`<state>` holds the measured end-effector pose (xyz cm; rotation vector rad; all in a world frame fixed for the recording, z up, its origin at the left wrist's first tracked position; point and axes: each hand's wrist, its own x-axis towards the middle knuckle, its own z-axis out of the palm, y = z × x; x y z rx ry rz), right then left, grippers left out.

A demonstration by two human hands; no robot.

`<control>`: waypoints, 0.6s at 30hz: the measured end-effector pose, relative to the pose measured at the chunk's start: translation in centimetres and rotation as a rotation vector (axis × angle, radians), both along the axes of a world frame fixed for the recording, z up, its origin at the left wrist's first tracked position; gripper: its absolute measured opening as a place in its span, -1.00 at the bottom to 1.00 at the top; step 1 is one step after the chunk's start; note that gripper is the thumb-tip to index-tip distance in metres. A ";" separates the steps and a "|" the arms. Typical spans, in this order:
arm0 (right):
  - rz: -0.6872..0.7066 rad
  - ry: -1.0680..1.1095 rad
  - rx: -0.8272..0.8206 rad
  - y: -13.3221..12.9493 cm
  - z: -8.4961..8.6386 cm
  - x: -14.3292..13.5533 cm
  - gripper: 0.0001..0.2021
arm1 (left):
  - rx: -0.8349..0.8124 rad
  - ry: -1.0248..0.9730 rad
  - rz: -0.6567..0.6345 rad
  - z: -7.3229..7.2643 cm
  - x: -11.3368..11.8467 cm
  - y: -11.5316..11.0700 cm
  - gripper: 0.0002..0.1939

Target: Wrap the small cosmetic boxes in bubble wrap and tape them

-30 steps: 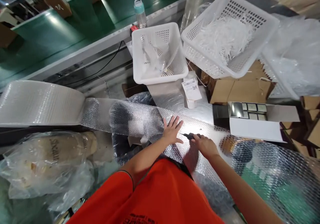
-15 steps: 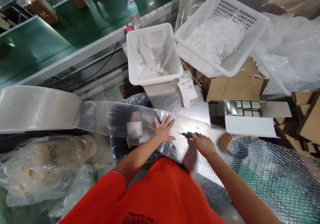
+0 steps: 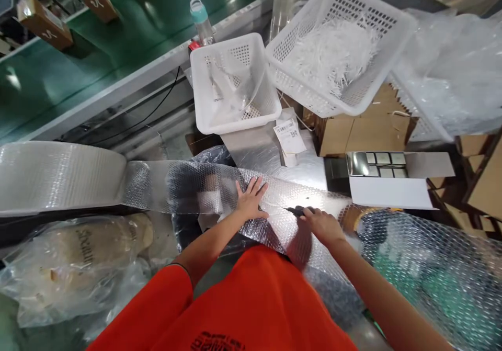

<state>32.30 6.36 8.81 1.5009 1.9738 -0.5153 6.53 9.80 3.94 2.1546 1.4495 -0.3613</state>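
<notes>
A long strip of clear bubble wrap (image 3: 314, 194) runs across the metal table from a big roll (image 3: 63, 176) at the left. My left hand (image 3: 250, 203) lies flat on the strip with its fingers spread. My right hand (image 3: 322, 226) is closed around the handle of a dark, thin-bladed cutter (image 3: 295, 211). Its blade points left, toward my left hand, and lies at the bubble wrap's surface; whether it has gone through I cannot tell. Farther right, the bubble wrap bulges loosely over the table's edge.
Behind the strip stand a white basket (image 3: 198, 89) with clear plastic pieces and another basket (image 3: 371, 105) of white shredded filler. Labels (image 3: 289, 135) lie on the table. An open white box (image 3: 392, 191) holds several small silver-topped items. A green conveyor (image 3: 157, 32) carries brown cartons (image 3: 45, 24).
The view has shifted slightly. Cartons on the conveyor have moved left. My left hand stays spread on the bubble wrap, and my right hand still holds the cutter in nearly the same spot.
</notes>
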 end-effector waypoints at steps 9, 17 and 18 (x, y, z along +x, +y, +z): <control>-0.004 -0.043 0.010 0.2 0.8 0.3 -0.61 | -0.052 -0.013 -0.023 1.6 -2.7 1.4 0.23; 0.051 -0.069 0.027 0.4 0.7 0.4 -0.61 | 0.071 -0.368 0.915 -0.6 0.2 -6.4 -0.35; 0.049 -0.071 0.032 0.4 0.7 0.4 -0.62 | 0.019 -0.423 0.998 -1.4 0.1 -7.3 -0.40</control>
